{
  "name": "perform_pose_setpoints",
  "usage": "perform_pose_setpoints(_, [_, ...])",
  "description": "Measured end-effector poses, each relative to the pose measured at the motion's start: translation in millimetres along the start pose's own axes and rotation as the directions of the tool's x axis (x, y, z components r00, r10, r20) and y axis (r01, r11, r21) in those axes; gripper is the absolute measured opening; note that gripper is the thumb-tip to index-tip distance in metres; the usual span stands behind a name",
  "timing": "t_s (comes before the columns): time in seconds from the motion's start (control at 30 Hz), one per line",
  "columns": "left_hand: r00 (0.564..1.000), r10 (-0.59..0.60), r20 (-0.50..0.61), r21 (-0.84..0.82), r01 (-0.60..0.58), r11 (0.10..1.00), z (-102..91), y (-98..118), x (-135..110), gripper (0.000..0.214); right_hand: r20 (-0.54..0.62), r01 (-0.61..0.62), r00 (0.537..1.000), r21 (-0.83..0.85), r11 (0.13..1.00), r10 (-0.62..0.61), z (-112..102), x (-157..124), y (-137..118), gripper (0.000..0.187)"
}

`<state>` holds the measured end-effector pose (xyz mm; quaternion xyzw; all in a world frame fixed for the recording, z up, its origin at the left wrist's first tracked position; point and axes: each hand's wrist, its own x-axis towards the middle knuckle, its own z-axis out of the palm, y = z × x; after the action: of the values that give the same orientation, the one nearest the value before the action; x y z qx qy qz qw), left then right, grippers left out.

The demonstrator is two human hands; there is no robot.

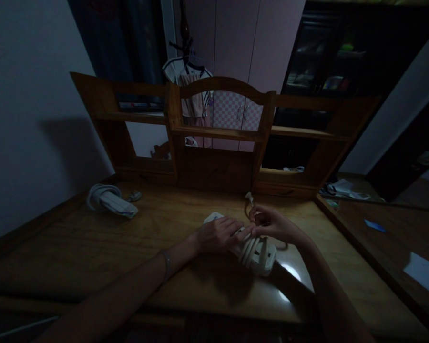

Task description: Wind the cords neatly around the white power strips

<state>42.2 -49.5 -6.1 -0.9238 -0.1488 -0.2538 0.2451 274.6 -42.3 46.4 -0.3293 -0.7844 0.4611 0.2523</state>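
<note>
A white power strip (266, 259) is held low over the wooden desk, its cord (249, 250) wound in several turns around one end. My left hand (219, 233) is closed around the middle of the strip, and the strip's far end sticks out beyond the knuckles. With bent fingers, my right hand (271, 224) pinches the cord just above the coils. Past that hand the loose cord runs to its plug (249, 196), near the back of the desk.
Another white power strip (116, 205) with a coiled cord lies at the left of the desk (157, 281). A wooden shelf unit (218, 166) stands along the back edge. At the right, a lower brown surface holds a blue card (374, 225) and white paper (425, 274).
</note>
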Motion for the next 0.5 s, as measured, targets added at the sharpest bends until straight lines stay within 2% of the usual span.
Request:
perform_pose_setpoints(0.1, [0.999, 0.014, -0.034, 0.019, -0.013, 1.000, 2.8, 0.8, -0.6, 0.038, 0.000, -0.002, 1.000, 0.104, 0.995, 0.002, 0.2, 0.6, 0.2, 0.050])
perform_pose_setpoints(0.17, [0.999, 0.019, -0.047, 0.029, -0.018, 0.999, 3.9, 0.3, -0.9, 0.037, -0.004, 0.010, 1.000, 0.094, 0.996, -0.009, 0.2, 2.3, 2.8, 0.049])
perform_pose_setpoints(0.37, [0.998, 0.014, -0.060, 0.005, -0.014, 1.000, 3.9, -2.3, -1.2, 0.036, -0.107, 0.061, 0.992, -0.073, 0.995, -0.069, 2.1, 8.1, 11.1, 0.035])
perform_pose_setpoints(0.5, [0.994, 0.081, -0.077, 0.063, -0.076, 0.995, -1.8, 0.9, 2.0, 0.034, -0.175, 0.053, 0.981, -0.193, 0.980, -0.087, 6.0, 10.8, 14.9, 0.030])
